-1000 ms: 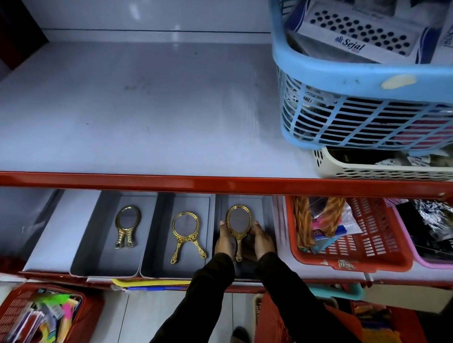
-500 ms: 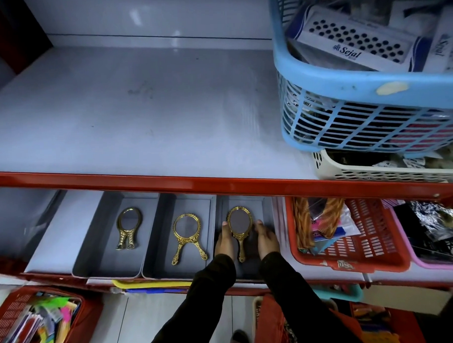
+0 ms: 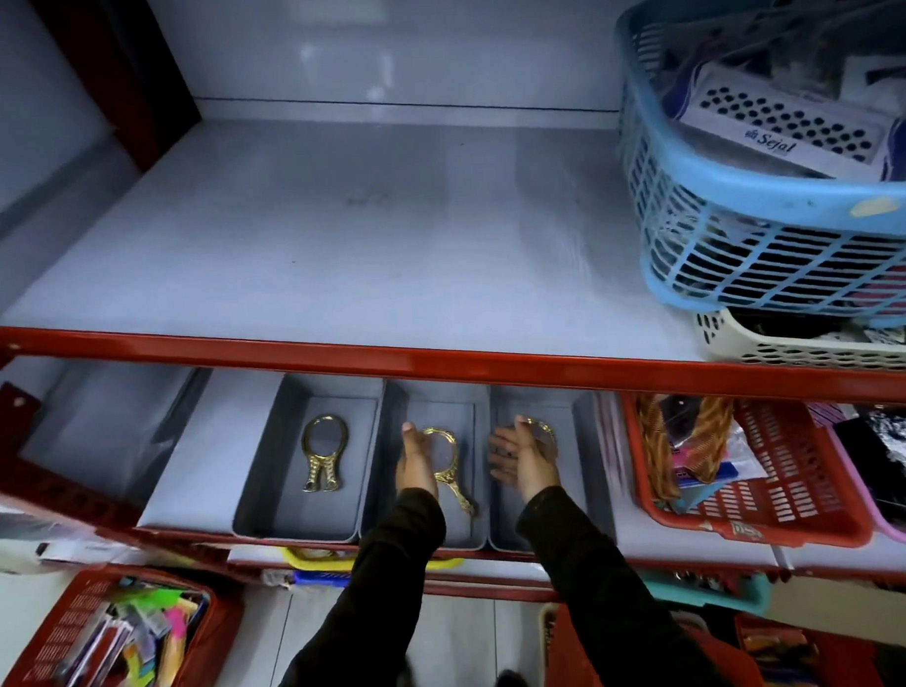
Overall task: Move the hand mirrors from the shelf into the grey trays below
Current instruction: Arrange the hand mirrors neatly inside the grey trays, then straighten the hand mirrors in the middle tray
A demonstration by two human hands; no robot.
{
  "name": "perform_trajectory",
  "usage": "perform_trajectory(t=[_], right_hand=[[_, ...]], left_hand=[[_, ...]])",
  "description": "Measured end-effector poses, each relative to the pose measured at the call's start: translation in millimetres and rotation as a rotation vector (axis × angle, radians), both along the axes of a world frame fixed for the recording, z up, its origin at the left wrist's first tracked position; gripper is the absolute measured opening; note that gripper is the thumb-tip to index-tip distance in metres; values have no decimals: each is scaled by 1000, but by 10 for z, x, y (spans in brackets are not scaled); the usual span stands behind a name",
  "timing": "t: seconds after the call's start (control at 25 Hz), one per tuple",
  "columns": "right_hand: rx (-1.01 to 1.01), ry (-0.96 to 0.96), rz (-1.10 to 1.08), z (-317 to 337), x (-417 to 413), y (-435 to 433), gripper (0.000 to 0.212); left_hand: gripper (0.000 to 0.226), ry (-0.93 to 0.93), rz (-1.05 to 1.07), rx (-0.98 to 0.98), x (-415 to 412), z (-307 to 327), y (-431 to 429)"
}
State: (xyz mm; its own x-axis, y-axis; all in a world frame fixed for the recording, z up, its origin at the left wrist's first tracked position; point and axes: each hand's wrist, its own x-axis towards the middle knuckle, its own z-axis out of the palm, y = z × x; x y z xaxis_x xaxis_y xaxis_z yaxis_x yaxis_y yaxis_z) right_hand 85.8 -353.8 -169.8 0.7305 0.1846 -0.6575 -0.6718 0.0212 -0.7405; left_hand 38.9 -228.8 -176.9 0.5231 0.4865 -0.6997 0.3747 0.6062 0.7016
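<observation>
Three grey trays stand side by side on the lower shelf. The left tray (image 3: 271, 483) holds gold hand mirrors (image 3: 324, 453) lying flat. In the middle tray (image 3: 464, 420) lies one gold mirror (image 3: 449, 464); my left hand (image 3: 415, 463) hovers at its left edge, fingers extended, gripping nothing. My right hand (image 3: 521, 456) is over the right tray (image 3: 572, 442), palm turned left and fingers apart. It hides most of a third gold mirror (image 3: 545, 428), of which only the rim shows. No mirror shows on the upper shelf (image 3: 359, 218).
A blue basket (image 3: 745, 240) and a cream basket (image 3: 780, 350) sit on the upper shelf at the right. A red basket (image 3: 805, 485) and a pink one (image 3: 867, 508) stand right of the trays. The red shelf lip (image 3: 338, 360) overhangs the trays.
Both hands were flanking the mirror in the right tray. My left hand has moved over to the middle tray's mirror and my right hand has lifted, opened, over the right tray's mirror.
</observation>
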Motion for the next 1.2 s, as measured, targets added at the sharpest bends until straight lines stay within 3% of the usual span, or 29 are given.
perform_trajectory(t=[0.24,0.44,0.84,1.2], right_hand=[[-232,55,159,-310,-217,701,76],[-344,9,157,-554,-307,867,74],[-250,131,-60,-658,-459,898,73],[-202,142,-88,-706,-474,896,76]], left_hand=[[80,96,-37,-172,-68,-130,382],[80,131,-150,-244,-167,-263,445],[82,125,-325,-314,-280,-299,541],[83,116,-342,-353,-285,-307,537]])
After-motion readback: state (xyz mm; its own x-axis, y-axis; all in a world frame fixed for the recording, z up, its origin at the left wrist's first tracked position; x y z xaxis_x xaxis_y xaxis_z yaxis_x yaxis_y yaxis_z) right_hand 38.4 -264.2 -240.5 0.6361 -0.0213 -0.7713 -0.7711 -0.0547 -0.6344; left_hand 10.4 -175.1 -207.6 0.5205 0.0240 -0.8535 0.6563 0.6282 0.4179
